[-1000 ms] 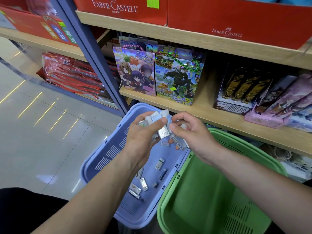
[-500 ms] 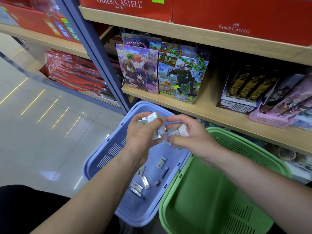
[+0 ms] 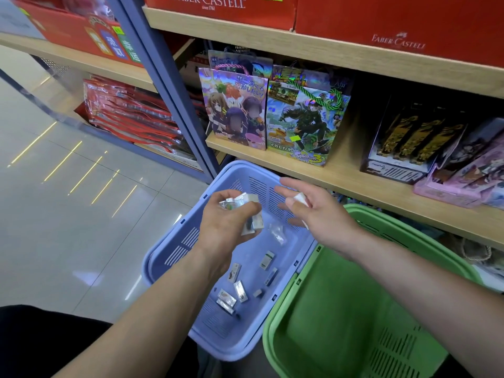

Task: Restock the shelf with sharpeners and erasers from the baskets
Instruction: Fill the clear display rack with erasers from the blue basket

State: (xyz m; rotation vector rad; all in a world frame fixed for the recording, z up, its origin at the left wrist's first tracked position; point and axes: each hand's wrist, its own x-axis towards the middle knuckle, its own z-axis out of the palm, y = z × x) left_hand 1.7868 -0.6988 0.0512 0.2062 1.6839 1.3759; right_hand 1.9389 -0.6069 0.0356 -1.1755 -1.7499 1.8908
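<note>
Erasers (image 3: 240, 201), small and foil-wrapped, sit bunched in the left hand (image 3: 226, 225). The fingers and thumb curl round the bundle and grip it above the blue basket (image 3: 174, 252). Several pieces stick out above the knuckles and below the palm.

The right hand (image 3: 319, 214) hangs just beside the left, also over the blue basket, with a gap between the two. Its fingers are spread and mostly straight. A white piece (image 3: 300, 199) is pinched between two of them.

A clear packet (image 3: 276, 233) shows blurred between the hands. Whether it lies on the basket wall or is in the air cannot be told.

Loose erasers (image 3: 240, 290) lie scattered on the floor of the blue basket, about seven in all, some touching. The green basket (image 3: 341, 309) stands against the right side of the blue one.

Behind both baskets runs the wooden shelf (image 3: 341, 175). Two printed gift bags (image 3: 234, 113) stand upright on it, side by side. Further right are a dark box with gold print (image 3: 409, 143) and a pink box (image 3: 450, 188). Red Faber-Castell cartons (image 3: 218, 6) occupy the board above. A blue-grey upright (image 3: 169, 85) bounds the bay on the left, with grey floor tiles (image 3: 68, 214) beyond.
</note>
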